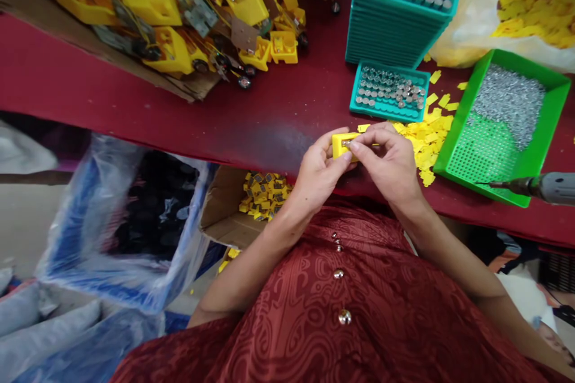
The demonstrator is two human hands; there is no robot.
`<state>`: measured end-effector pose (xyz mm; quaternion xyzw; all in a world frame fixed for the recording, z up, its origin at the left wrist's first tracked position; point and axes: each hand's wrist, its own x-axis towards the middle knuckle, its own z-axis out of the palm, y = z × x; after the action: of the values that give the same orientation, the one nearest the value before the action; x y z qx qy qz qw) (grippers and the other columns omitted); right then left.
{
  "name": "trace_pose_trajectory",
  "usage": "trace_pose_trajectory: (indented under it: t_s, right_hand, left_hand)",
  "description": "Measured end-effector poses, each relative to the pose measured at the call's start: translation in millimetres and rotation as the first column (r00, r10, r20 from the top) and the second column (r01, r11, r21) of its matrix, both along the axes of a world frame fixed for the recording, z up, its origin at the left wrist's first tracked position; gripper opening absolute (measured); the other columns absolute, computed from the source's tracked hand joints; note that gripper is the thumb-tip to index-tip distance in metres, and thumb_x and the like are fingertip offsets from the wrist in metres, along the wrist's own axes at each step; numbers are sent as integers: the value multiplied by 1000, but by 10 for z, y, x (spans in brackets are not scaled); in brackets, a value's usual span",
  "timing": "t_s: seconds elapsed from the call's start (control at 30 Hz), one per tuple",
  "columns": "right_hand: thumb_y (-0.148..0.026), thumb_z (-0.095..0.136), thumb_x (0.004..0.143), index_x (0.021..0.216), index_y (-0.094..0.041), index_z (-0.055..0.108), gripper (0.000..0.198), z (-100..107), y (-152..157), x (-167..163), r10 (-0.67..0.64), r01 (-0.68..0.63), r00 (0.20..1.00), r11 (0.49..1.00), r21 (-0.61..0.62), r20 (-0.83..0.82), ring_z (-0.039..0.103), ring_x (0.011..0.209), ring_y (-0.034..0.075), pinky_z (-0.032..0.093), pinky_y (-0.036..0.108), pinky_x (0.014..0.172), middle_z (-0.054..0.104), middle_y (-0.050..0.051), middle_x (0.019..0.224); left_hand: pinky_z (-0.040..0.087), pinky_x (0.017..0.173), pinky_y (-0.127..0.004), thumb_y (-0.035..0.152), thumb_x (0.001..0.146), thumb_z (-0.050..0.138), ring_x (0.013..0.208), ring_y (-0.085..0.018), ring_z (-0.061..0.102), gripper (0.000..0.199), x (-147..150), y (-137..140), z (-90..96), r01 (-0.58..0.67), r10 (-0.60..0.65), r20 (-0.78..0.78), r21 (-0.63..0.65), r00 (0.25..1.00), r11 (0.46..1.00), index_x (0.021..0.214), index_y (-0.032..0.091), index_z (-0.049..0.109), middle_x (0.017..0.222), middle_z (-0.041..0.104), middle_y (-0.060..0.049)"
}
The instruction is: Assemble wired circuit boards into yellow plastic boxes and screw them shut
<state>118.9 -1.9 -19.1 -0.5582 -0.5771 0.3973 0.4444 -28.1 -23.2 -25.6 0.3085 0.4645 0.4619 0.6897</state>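
My left hand (314, 178) holds a small yellow plastic casing (336, 146) by its sides, with the thumb along the near edge. Small silvery metal parts show in a slot on the casing's upper face. The thumb and fingers of my right hand (392, 161) are pinched together at this slot; what they grip is hidden. Just beyond the hands lies a teal tray (381, 114) with rows of round silver button cells (381, 85). Flat yellow plastic pieces (429, 146) lie in a loose pile beside my right hand.
A stack of teal trays (381, 36) stands behind. At right, a green basket (483, 158) holds screws (507, 102), with a power screwdriver (552, 187) over its near corner. Yellow housings with wires (153, 0) fill a cardboard box at upper left. Below the table edge are a carton (229, 212) and plastic-lined crate (67, 239).
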Motion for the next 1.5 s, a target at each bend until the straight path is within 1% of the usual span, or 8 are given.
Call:
trace_pose_trajectory:
  t_s: [0.2,0.37,0.53,0.67,0.8,1.0,1.33,1.5]
  right_hand:
    - [-26,67,83,76,-18,71,11,34,-54,-38,-49,39,993,995,92,108,61,90,15,57,31,80,64,6,96]
    - [-21,69,79,79,-19,58,11,94,25,63,44,-55,974,997,47,223,54,78,12,49,29,74,60,0,85]
    - [-18,74,74,82,-22,46,29,84,208,250,317,-305,947,940,-155,55,44,65,8,40,24,60,48,-6,74]
    - [-29,83,76,81,-21,50,35,109,248,404,438,-446,895,877,-180,-85,45,67,8,40,23,59,50,-5,75]
    - [-53,89,78,88,-21,56,47,178,162,539,319,-339,934,933,-120,-163,52,71,10,49,25,64,57,-2,81]
    - [-36,74,89,90,-22,66,16,140,-78,526,72,-72,997,995,73,6,58,74,11,52,26,69,66,0,85]
    - [-24,71,91,87,-21,73,5,128,-140,507,112,-135,979,982,130,173,61,74,13,56,29,76,73,1,86]
    - [-18,71,95,90,-23,80,11,68,-165,516,86,-160,966,939,304,242,70,83,15,57,30,79,77,2,89]
  left_hand:
    - [56,108,-32,31,92,81,125,-24,71,49,39,-54,-3,-5,41,-284,128,958,992,138,21,67,140,76,-11]
    - [58,106,-34,32,95,77,122,-24,72,49,33,-114,35,44,3,-317,141,949,989,142,24,65,137,77,-9]
    - [61,96,-32,34,92,79,115,-24,74,48,10,-134,83,123,-87,-279,116,956,986,137,23,69,133,79,-9]
    - [60,96,-32,36,88,83,114,-23,74,49,-7,-119,90,180,-158,-200,94,967,979,132,19,72,132,79,-11]
    - [62,95,-29,39,86,87,105,-19,78,48,-23,-66,100,132,-130,-35,39,991,991,126,17,74,122,82,-10]
    - [68,78,-25,32,90,84,97,-20,84,41,6,2,227,148,-130,140,-127,982,981,125,15,72,116,85,-11]
    - [68,76,-21,24,94,79,95,-15,80,30,72,1,202,120,-100,118,-181,988,976,122,17,77,115,83,-8]
    - [67,82,-23,24,89,83,90,-12,77,28,102,4,180,108,-86,146,-149,986,983,116,17,78,109,83,-5]
